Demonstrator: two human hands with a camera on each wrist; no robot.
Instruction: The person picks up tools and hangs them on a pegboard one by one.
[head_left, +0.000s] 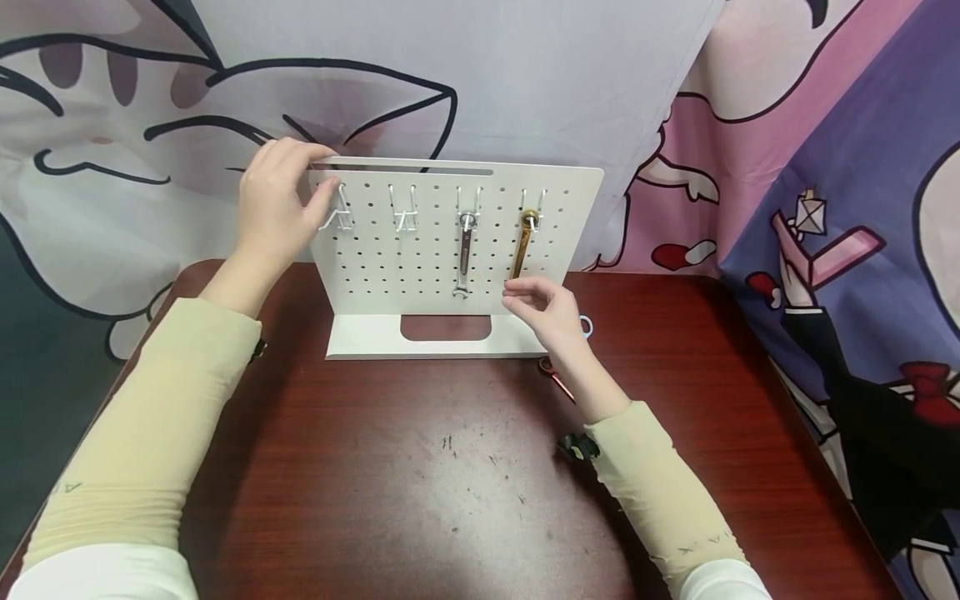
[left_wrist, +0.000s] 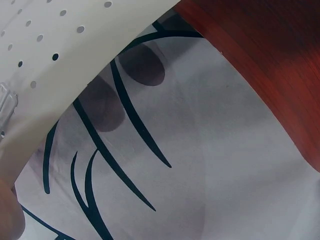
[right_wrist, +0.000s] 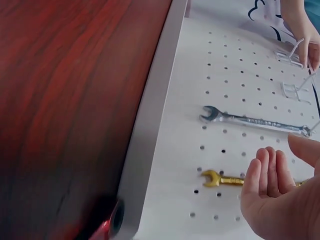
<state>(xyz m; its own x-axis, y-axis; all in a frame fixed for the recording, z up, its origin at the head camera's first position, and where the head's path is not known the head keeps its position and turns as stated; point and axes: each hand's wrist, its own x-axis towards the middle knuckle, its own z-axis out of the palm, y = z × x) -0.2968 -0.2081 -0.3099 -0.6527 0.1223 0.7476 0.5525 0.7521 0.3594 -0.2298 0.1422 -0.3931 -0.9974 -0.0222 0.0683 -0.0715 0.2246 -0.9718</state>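
Note:
A white pegboard stand (head_left: 420,305) stands upright on the dark red-brown table. My left hand (head_left: 276,196) grips its top left corner, with the thumb in front and the fingers over the top edge. From one hook hangs a gold combination wrench (head_left: 522,248); a silver combination wrench (head_left: 465,248) hangs on the hook to its left. My right hand (head_left: 550,310) is in front of the gold wrench's lower end. In the right wrist view its fingers (right_wrist: 270,172) are loosely bent, thumb apart, with nothing between them. The hand covers part of the gold wrench there.
Two white wire hooks (head_left: 407,220) on the board's left side carry nothing. A red wrench (head_left: 556,379) lies on the table (head_left: 420,467) by the base's right front, partly behind my right wrist. A light-blue ring (head_left: 587,326) shows beside the base. A patterned cloth (head_left: 570,75) hangs behind.

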